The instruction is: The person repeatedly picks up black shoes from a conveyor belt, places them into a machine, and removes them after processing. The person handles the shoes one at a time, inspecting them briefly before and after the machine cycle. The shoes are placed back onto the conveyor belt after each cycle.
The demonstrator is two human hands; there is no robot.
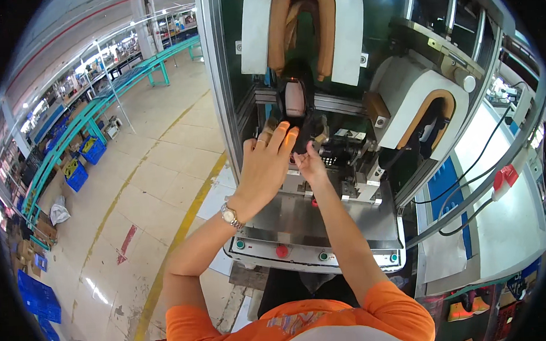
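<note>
A factory machine [323, 217] fronts the person; left hand [267, 167], fingers together, steadies the dark shoe [296, 100], while right hand [309, 163] pinches its edge (best kept centred).

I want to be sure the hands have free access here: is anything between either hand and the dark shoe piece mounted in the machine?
Nothing visible stands in the way. The left hand already lies flat on the dark shoe piece, and the right hand touches its lower edge. The tan horseshoe pad sits above it, apart from both hands.
</note>
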